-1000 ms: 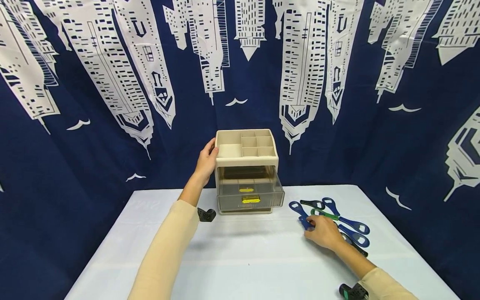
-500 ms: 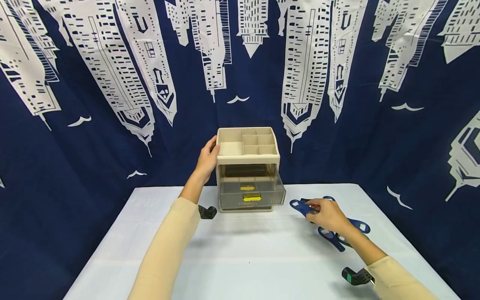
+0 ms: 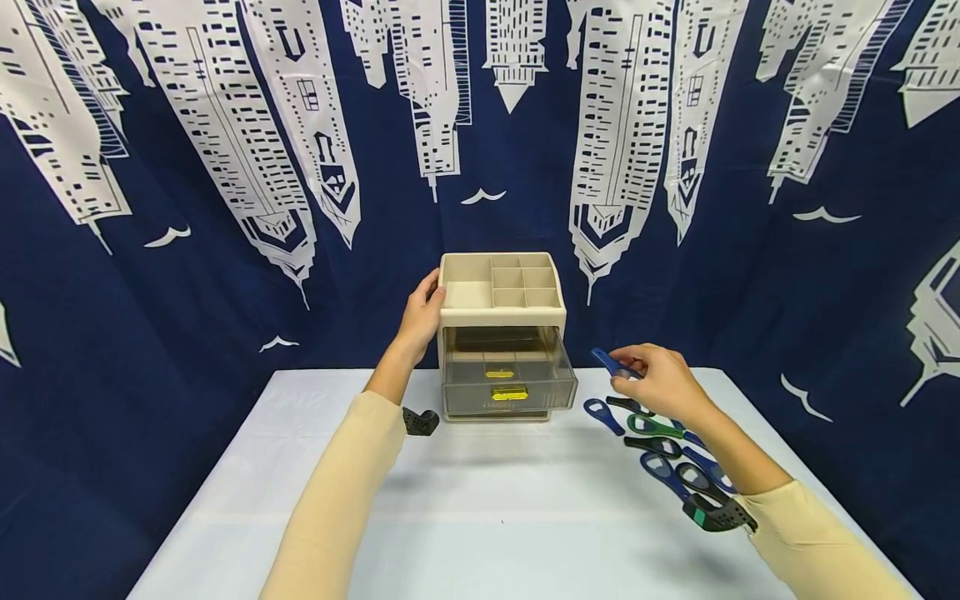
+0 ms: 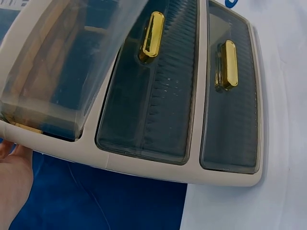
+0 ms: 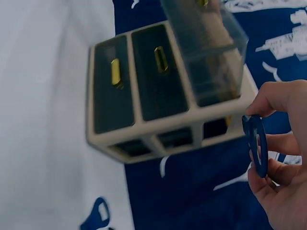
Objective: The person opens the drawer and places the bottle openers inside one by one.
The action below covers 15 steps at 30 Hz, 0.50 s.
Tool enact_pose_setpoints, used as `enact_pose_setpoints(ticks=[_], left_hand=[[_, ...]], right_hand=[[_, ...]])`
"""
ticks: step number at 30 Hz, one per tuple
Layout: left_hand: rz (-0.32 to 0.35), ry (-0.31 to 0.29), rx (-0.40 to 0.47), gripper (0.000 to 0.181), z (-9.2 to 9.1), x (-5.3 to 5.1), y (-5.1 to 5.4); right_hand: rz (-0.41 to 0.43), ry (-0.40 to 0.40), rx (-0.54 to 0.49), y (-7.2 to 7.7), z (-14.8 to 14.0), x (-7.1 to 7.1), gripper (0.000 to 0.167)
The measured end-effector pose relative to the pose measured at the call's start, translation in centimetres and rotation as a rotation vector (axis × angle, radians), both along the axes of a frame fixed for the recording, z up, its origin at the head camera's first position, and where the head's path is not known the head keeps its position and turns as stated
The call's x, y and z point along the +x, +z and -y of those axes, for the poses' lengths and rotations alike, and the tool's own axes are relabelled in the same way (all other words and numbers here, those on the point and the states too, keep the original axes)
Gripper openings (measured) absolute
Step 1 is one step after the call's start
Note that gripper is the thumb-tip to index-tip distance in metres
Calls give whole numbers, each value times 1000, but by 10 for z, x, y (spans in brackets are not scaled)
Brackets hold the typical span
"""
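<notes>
A cream drawer organizer (image 3: 502, 317) stands at the back of the table, its smoky clear top drawer (image 3: 510, 393) pulled out. My left hand (image 3: 420, 317) rests against its upper left side; in the left wrist view the fingertips are partly hidden at the organizer's edge. My right hand (image 3: 663, 379) pinches a blue bottle opener (image 3: 617, 364) above the table, to the right of the drawer. The right wrist view shows the thumb and fingers on the opener's blue loop (image 5: 259, 146). Below lie several more openers, including a green one (image 3: 652, 426) and a black one (image 3: 652, 447).
Two closed drawers with gold handles sit under the pulled-out one, seen in the left wrist view (image 4: 151, 96). The organizer's top has open compartments (image 3: 517, 283). A white cloth covers the table (image 3: 480, 500); a navy curtain with white buildings (image 3: 510, 208) hangs behind.
My right hand has picked up a blue bottle opener from the pile and lifted it up and away from the table. The left hand stays at the organizer's side.
</notes>
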<state>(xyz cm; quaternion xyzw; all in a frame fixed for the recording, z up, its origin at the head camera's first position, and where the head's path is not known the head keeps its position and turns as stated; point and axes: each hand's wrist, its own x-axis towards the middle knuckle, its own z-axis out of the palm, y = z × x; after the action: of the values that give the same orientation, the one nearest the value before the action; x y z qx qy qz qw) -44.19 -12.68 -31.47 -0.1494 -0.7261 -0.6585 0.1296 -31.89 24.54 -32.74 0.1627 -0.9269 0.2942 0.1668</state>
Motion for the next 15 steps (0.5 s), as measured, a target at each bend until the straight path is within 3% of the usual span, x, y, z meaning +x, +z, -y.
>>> enact_pose_setpoints(ticks=[8,15], left_hand=[[-3,4,-6,53,-1,1,1],[1,2,1,53,0,0,1]], right_hand=[[-16,99,-8,30,40,-10,36],[0,198,25,42,84,-27,34]])
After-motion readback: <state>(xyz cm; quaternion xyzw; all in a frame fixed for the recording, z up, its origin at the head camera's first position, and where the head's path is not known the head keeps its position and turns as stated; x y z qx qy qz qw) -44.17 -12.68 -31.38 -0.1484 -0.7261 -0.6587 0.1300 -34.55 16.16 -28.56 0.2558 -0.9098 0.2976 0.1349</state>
